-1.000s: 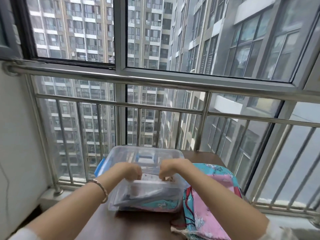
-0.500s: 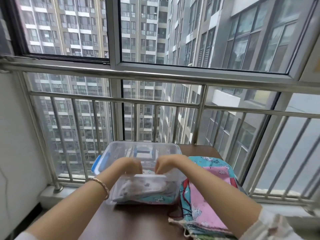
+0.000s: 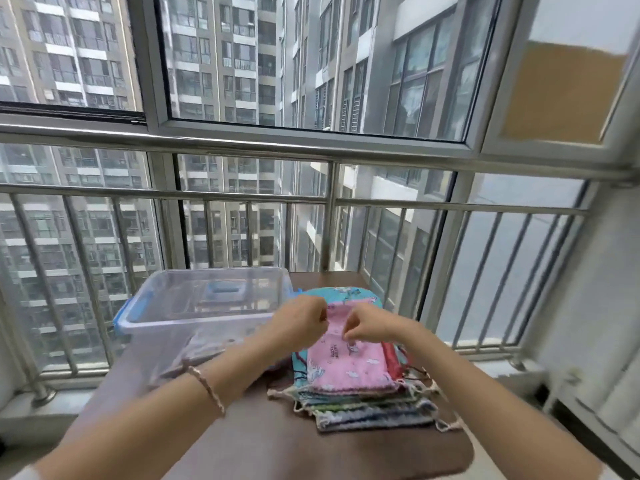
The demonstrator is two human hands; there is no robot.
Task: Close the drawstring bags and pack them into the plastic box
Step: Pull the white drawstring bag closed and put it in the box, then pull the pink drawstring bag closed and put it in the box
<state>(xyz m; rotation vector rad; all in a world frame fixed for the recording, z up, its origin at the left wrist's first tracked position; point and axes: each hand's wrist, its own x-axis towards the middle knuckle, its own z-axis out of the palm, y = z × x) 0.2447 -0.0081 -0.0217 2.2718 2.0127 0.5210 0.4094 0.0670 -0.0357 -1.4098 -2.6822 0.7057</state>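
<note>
- The left hand (image 3: 302,321) and the right hand (image 3: 367,324) are hovering close together, a narrow gap between them, both with fingers curled in.
- Both hands are pinching the far edge of a pink printed fabric drawstring bag (image 3: 349,367). Motion blur is hiding the exact grip of the fingertips.
- A thin braided pink bracelet (image 3: 207,388) is sitting on the left wrist.
- The pink printed fabric drawstring bag is lying flat on top of a stack of patterned fabric drawstring bags (image 3: 370,412) in teal, red, green and blue. Their pale cords are trailing off the near edge.
- The stack is resting on the right part of a dark brown rounded table (image 3: 294,448).
- A clear rectangular plastic box (image 3: 194,322) with blue side latches (image 3: 119,322) is standing on the table just to the left of the stack, open at the top.
- Something pale is showing through the box's near wall, too blurred to name, and a blue rectangular piece (image 3: 223,291) is showing through at its far side.
- A steel balcony railing (image 3: 311,148) is running behind the table, with grey apartment towers (image 3: 242,64) standing beyond the glass.
</note>
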